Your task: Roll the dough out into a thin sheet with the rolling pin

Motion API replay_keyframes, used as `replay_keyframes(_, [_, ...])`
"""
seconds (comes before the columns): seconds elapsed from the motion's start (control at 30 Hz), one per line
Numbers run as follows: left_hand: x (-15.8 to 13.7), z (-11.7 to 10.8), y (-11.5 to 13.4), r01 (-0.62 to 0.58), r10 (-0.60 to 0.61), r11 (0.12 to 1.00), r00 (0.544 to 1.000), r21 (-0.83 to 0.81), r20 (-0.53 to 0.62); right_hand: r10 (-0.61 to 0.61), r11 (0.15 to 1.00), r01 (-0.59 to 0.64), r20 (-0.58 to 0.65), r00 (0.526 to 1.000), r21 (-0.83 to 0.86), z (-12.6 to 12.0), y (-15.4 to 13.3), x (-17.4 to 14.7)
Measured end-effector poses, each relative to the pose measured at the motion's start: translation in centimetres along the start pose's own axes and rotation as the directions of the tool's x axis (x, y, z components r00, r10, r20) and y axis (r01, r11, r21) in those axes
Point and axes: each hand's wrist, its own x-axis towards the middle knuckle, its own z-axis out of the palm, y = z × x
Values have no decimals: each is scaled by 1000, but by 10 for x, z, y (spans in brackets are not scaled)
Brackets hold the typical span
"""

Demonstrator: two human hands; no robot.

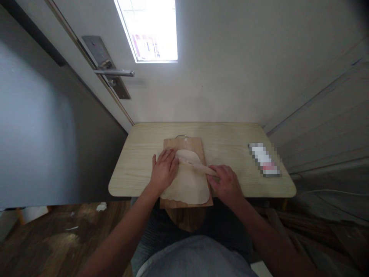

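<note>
thin pale oval sheet of dough [188, 184] lies on brown rectangular wooden board [184, 145], mid light-wood table [230, 138], overhanging near edge. left hand [163, 171] flat, fingers spread, pressing the dough's left edge. right hand [227, 185] clenched round the end of slim pale wooden rolling pin [197, 166] lying across the dough. judgement: keep left palm anchoring, even light pressure, work centre outward so it doesn't tear. blurred white packet [264, 159] well apart right.
</note>
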Motion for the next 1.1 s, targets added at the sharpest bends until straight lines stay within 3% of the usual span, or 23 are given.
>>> replay_keyframes(0.13, [-2, 4, 3, 3, -2, 1000, 1000, 12, -28, 28, 999, -28, -20, 999, -23, 8, -18, -22])
replay_keyframes(0.33, [24, 23, 17, -53, 55, 993, 998, 102, -12, 25, 999, -27, -41, 999, -45, 12, -30, -31])
replay_keyframes(0.77, [86, 42, 53, -207, 205, 970, 978, 127, 25, 41, 995, -47, -73, 996, -83, 13, -11, -18])
replay_keyframes(0.9, [79, 40, 45, -191, 188, 973, 982, 129, 31, 15, 999, -19, -76, 997, -50, 13, -16, -21])
replay_keyframes(1.1, [35, 23, 17, -143, 149, 980, 988, 141, -32, -20, 1000, 19, -88, 996, -15, 14, -45, -40])
